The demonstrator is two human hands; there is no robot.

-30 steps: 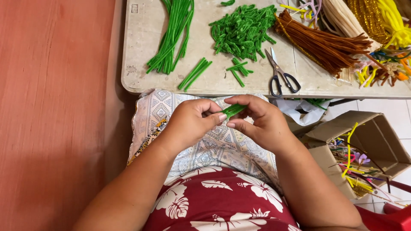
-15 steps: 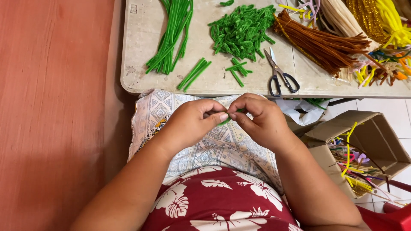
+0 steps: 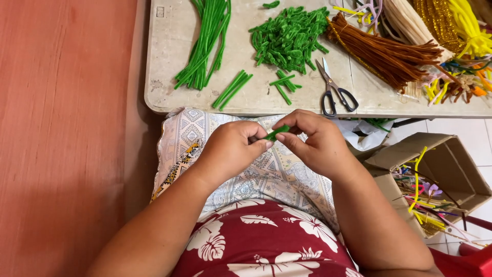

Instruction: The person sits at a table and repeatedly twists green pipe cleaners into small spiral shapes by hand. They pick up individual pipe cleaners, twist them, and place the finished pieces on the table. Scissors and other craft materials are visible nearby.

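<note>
Both the left hand and right hand pinch closed on a short green pipe cleaner piece over the lap; scissors lie at one o'clock on the desk.

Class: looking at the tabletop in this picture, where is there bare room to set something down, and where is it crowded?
Bare: the table left of the long green stems, and between the scissors and brown bundle. Crowded: the far right, heaped with yellow bundles.
</note>
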